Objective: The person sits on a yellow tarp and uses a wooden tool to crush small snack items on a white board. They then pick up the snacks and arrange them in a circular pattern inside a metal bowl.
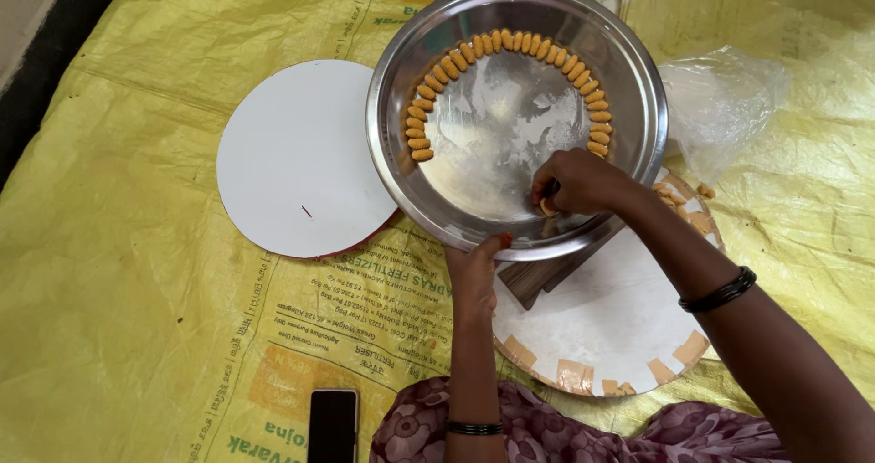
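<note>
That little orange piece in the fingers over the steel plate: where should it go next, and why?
Probably set down at the ring's open end. The right hand pinches an orange piece inside the steel plate, the row of pieces curves only partway round, and the left hand steadies the rim.

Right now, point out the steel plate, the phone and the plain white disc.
steel plate [629,71], head view, bare right rim.
phone [333,425], head view, middle of dark screen.
white disc [296,158], head view, centre of its face.
</note>
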